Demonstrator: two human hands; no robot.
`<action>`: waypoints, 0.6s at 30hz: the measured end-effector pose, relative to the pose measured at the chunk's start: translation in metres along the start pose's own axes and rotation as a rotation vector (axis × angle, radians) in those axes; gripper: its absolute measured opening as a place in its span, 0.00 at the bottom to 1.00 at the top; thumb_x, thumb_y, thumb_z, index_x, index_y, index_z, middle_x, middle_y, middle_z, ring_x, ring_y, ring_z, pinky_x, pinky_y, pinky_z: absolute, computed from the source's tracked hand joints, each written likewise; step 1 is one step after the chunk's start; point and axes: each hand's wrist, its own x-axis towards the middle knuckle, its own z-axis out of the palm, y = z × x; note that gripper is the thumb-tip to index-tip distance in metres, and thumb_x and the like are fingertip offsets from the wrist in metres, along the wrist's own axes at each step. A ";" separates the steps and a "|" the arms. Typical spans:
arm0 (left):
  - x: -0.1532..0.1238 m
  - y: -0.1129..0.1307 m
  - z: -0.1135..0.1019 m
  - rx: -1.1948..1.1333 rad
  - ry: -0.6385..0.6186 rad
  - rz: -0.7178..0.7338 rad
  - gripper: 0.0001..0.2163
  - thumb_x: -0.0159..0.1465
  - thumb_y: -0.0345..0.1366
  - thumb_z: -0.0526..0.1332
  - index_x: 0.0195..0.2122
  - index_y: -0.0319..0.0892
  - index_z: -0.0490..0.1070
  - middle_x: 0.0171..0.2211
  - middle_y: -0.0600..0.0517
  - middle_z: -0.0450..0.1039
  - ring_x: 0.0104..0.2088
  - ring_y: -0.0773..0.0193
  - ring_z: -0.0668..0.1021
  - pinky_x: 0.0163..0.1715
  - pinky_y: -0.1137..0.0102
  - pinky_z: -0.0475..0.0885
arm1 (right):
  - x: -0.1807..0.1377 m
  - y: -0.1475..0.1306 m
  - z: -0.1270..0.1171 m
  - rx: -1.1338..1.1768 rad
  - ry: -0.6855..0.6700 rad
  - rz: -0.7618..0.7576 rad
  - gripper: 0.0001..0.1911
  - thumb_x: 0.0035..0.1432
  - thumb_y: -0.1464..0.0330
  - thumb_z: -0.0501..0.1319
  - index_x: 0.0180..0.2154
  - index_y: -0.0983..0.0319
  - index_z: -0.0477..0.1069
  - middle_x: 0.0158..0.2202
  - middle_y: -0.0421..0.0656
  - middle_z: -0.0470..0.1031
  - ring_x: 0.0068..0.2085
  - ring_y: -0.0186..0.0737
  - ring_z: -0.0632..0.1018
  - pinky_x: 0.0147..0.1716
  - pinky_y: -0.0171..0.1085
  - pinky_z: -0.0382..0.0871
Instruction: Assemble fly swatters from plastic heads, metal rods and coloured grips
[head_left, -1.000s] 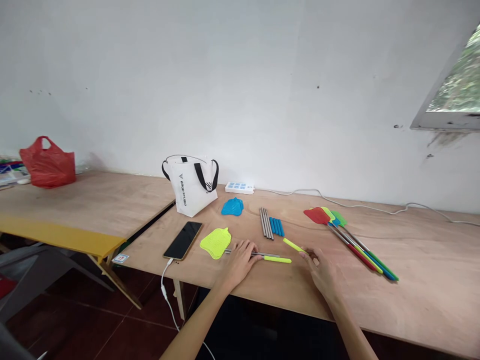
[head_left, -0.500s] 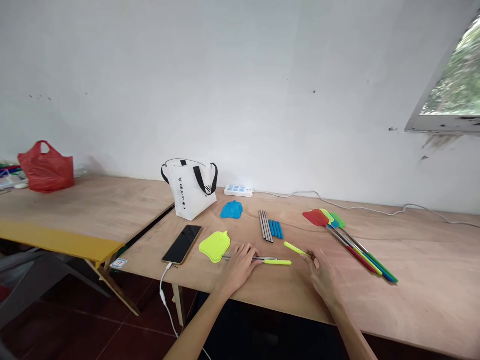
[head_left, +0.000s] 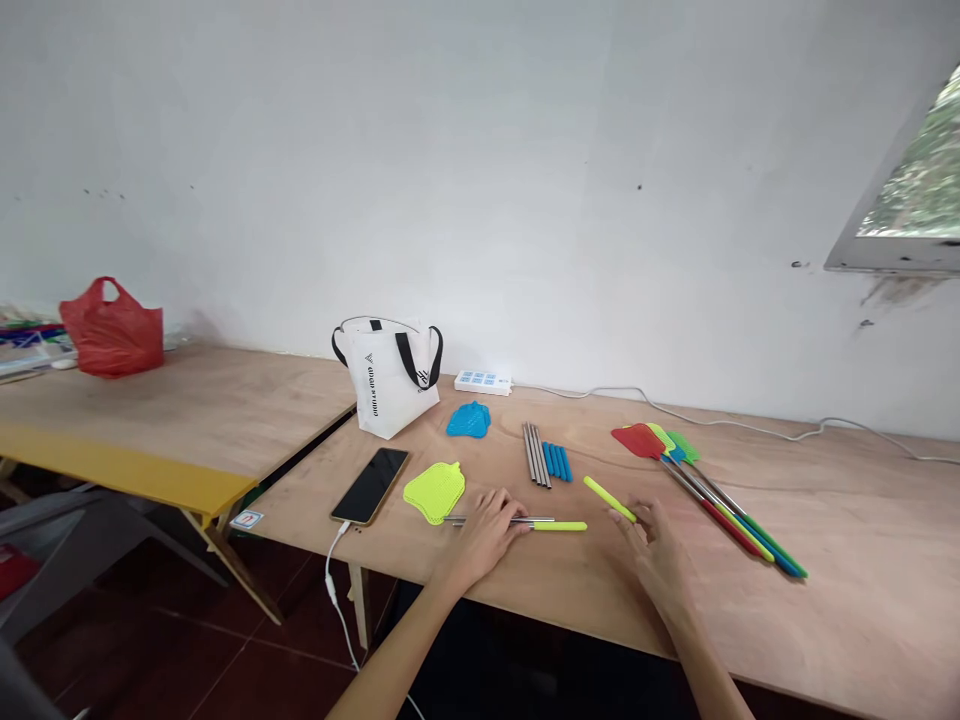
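My left hand lies curled over two thin metal rods near the table's front edge. One of them ends in a yellow handle on the right. Fingers of my right hand pinch a loose yellow handle grip, its far end tilted up to the left. Just left of my left hand lie yellow fly swatter heads, stacked. Behind are blue swatter heads, several metal tubes and several blue handle grips.
Finished-looking fly swatters in several colours lie fanned at the right. A phone on a white cable, a white bag and a power strip stand left and behind. A red plastic bag sits on the other table.
My right hand has shifted slightly right with the yellow grip, which now shows more of its length. My left hand stays on the rods. The whole view has turned a little left.
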 end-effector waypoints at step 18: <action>-0.001 0.000 0.001 -0.031 0.004 -0.010 0.08 0.73 0.41 0.58 0.49 0.47 0.72 0.46 0.50 0.70 0.48 0.57 0.73 0.49 0.62 0.66 | -0.001 -0.004 -0.008 -0.144 0.028 0.002 0.29 0.58 0.43 0.59 0.43 0.59 0.80 0.35 0.45 0.82 0.36 0.47 0.80 0.34 0.39 0.72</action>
